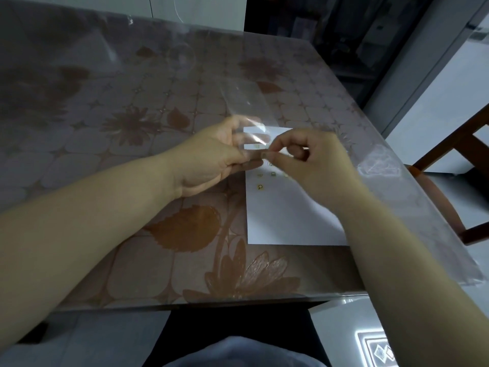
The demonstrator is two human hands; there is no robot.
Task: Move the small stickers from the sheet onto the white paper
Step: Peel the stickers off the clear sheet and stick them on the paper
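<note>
**Holding the sticker sheet above the white paper, both grips engaged**

Left grip [211,154]: fingers are curled around the near end of the clear sheet [244,102], thumb on top and fingers behind it. The sheet is lifted off the bench [119,133] and runs away from this grip toward the far side. It is transparent, with glare just past the fingers.

Right grip [315,165]: narrow, with thumb and forefinger tips pressed together just beside the left thumb, at the sheet's near edge. They pinch a small sticker [263,154], which shows only as a dark speck. Its design cannot be made out. The remaining fingers are curled in.

White paper [285,215]: lies flat on the bench under both grips and extends from beneath the right grip toward the person.

Placed stickers [273,174]: these sit on the paper just below the meeting fingertips. A yellow sticker [260,187] with a round dark mark lies nearest the person, close to the heel of the left grip.

Surroundings: a floral cover is on the bench, and a wooden chair [465,154] stands well beyond the right grip.
</note>
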